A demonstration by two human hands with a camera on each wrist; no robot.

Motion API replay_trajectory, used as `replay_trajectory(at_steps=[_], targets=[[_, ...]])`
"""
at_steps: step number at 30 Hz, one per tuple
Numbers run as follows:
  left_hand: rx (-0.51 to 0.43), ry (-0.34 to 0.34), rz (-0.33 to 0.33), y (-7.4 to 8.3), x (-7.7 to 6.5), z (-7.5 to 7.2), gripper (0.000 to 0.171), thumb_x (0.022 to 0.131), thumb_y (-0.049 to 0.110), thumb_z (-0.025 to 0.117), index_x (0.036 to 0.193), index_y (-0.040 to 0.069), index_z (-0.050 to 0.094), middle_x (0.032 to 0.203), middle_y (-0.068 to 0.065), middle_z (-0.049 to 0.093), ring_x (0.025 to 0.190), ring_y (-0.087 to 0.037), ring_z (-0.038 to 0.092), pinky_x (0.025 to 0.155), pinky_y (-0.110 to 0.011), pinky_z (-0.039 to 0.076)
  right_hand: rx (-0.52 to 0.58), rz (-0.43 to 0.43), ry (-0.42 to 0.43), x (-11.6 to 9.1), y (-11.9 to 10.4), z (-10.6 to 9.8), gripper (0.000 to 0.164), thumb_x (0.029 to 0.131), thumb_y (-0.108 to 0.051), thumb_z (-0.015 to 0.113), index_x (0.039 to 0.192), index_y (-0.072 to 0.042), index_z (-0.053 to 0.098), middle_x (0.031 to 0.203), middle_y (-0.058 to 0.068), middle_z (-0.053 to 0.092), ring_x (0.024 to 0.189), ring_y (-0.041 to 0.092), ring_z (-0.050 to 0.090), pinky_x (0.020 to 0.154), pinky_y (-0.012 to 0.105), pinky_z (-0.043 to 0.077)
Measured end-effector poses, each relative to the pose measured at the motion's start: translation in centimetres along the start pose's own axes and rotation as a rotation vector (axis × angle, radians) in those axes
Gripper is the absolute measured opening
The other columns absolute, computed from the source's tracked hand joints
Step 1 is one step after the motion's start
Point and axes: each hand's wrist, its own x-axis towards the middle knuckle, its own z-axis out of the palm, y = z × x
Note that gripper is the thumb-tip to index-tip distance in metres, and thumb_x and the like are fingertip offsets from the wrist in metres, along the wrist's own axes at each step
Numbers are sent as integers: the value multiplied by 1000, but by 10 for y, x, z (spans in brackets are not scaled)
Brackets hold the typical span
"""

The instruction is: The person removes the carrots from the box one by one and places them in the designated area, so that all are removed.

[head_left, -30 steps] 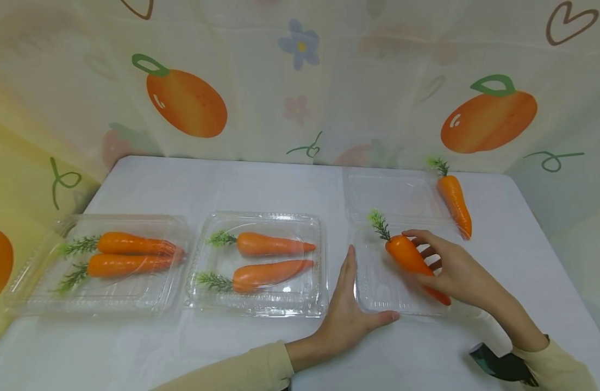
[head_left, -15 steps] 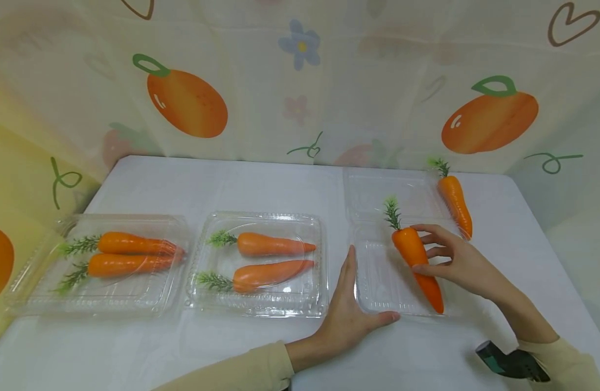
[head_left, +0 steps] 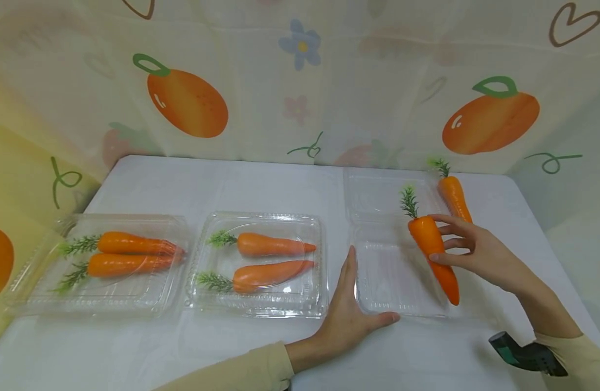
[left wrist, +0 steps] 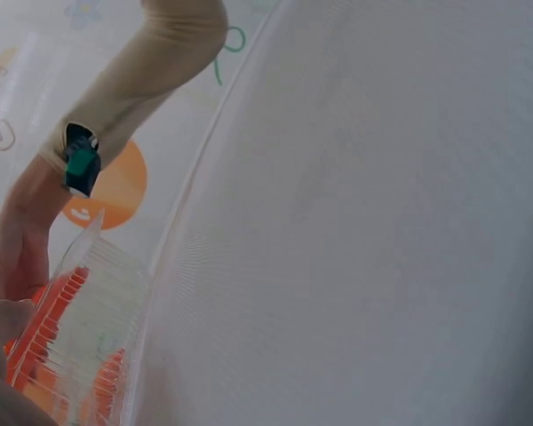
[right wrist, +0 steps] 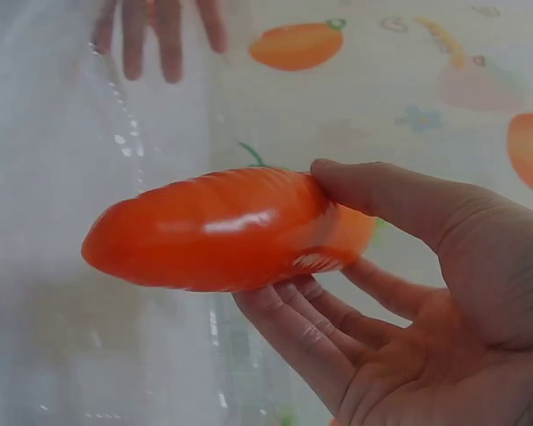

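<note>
In the head view my right hand (head_left: pixel 498 260) pinches an orange toy carrot (head_left: pixel 427 239) between thumb and fingers, above the right side of a lidded clear plastic box (head_left: pixel 378 282) that lies open. The carrot's green top points away from me and its tip toward me. Seen from the right wrist, the thumb lies on one side of this carrot (right wrist: pixel 213 231) and the fingertips on the other. With fingers straight and thumb spread, my left hand (head_left: pixel 341 323) rests at the box's near left corner. A second carrot (head_left: pixel 455 198) lies by the lid (head_left: pixel 388 193), partly behind my right hand.
Left of my left hand stands a closed clear box (head_left: pixel 258 217) with two carrots inside. Another closed box (head_left: pixel 36 296), also with two carrots, is at the far left. A printed cloth (head_left: pixel 261 108) hangs behind the white table (head_left: pixel 222 184).
My right hand has moved right with the carrot, whose green top has swung farther back and to the right. The left hand keeps its place at the box.
</note>
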Motion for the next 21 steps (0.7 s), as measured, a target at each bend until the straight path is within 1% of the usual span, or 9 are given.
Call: replay_trajectory(at_steps=[2, 5, 6, 8, 13, 18, 19, 21], targets=[[0, 0, 0, 0, 0, 0, 126, 71, 32, 89, 159, 24, -1, 162, 11, 7, 147, -13, 14, 119, -49, 17, -10, 7, 15, -2, 0, -7, 71, 91, -25, 72, 151, -13, 36, 135, 20, 53, 112, 39, 56, 79, 37, 58], [-2, 0, 3, -1, -1, 1, 126, 71, 32, 89, 159, 25, -1, 163, 10, 7, 147, -13, 14, 119, -49, 17, -26, 18, 32, -3, 1, -15, 74, 91, -25, 71, 153, -12, 33, 138, 22, 49, 113, 38, 54, 76, 23, 55], [-3, 0, 5, -1, -1, 1, 126, 71, 32, 89, 159, 25, -1, 163, 10, 7, 147, -13, 14, 119, -50, 17, -32, 22, 36, -3, 2, -17, 74, 91, -26, 71, 153, -12, 32, 138, 22, 48, 113, 38, 54, 75, 20, 53], [-6, -2, 7, -1, 0, 1, 125, 71, 32, 88, 159, 25, -1, 163, 9, 7, 147, -13, 14, 119, -50, 17, -44, 20, 47, -3, 3, -21, 74, 91, -25, 71, 153, -10, 31, 137, 23, 48, 112, 40, 54, 74, 20, 53], [-4, -1, 3, 0, 0, 1, 126, 70, 31, 89, 159, 25, -1, 163, 9, 7, 148, -14, 14, 119, -50, 18, -68, 20, 84, -3, 6, -29, 74, 92, -26, 70, 152, -7, 31, 135, 23, 49, 112, 43, 54, 76, 35, 57], [14, 6, -2, 1, -1, 1, 127, 69, 31, 90, 159, 23, -1, 163, 9, 8, 148, -13, 12, 119, -48, 18, -67, 26, 121, 2, 10, -35, 74, 91, -28, 70, 152, -10, 32, 136, 23, 48, 112, 41, 53, 76, 32, 54], [18, 6, -2, 1, -1, 1, 128, 69, 31, 90, 159, 23, -1, 163, 9, 8, 148, -13, 12, 119, -48, 18, -64, 30, 126, 2, 10, -36, 75, 91, -29, 70, 152, -10, 31, 136, 24, 48, 112, 41, 53, 77, 34, 54], [21, 7, 1, 1, -1, 1, 127, 69, 31, 89, 159, 23, -1, 162, 10, 8, 148, -13, 12, 118, -49, 18, -64, 41, 135, 4, 12, -38, 75, 91, -31, 70, 153, -12, 31, 137, 24, 47, 112, 40, 53, 77, 34, 54]])
